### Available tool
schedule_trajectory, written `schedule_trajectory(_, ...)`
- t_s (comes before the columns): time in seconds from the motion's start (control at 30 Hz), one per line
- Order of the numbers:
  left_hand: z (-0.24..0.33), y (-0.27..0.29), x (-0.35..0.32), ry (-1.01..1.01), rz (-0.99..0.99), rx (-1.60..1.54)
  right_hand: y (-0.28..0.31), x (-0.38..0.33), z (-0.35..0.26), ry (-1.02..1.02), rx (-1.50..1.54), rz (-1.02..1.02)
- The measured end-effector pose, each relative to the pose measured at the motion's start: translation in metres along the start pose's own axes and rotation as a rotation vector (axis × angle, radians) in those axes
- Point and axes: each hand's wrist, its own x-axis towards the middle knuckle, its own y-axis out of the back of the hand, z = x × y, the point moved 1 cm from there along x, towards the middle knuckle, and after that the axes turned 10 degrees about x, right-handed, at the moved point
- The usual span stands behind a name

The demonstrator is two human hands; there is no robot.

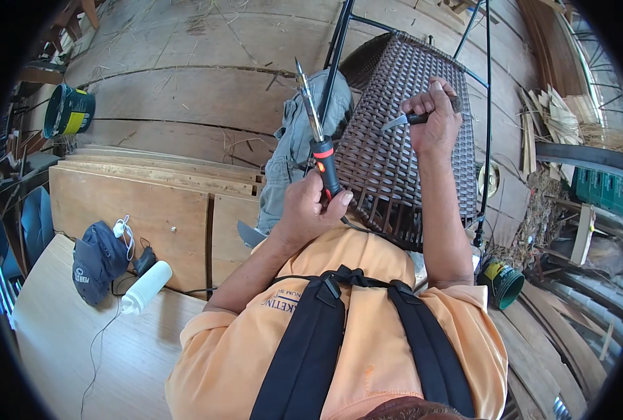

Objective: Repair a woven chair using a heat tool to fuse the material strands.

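Observation:
My left hand (310, 208) grips the black-and-red handle of a soldering iron (316, 133), its metal tip pointing up and away from me. My right hand (434, 115) is closed around a small knife (404, 120) with a dark handle, its blade pointing left over the dark brown woven rattan panel (395, 161). That panel is stretched on a black metal frame (338, 49) and leans in front of me. Both hands are raised above it, about a forearm's width apart.
A grey cloth (294, 143) hangs by the frame. On the plywood table at my left lie a dark cap (98, 259), a white bottle (145, 287) and a thin cord. Stacked boards (157, 175), a dark bucket (68, 110) and a green roll (502, 280) stand on the floor.

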Motion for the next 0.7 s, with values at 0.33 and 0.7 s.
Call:
schedule_trajectory(0.33,0.004,0.000,0.001,-0.013,0.043,0.021,-0.007,0.020,0.019,0.048,-0.045,-0.034)
schedule_trajectory(0.7,0.008,0.006,0.002,0.009,0.024,0.034,-0.024,0.017,0.019,0.083,-0.249,-0.169)
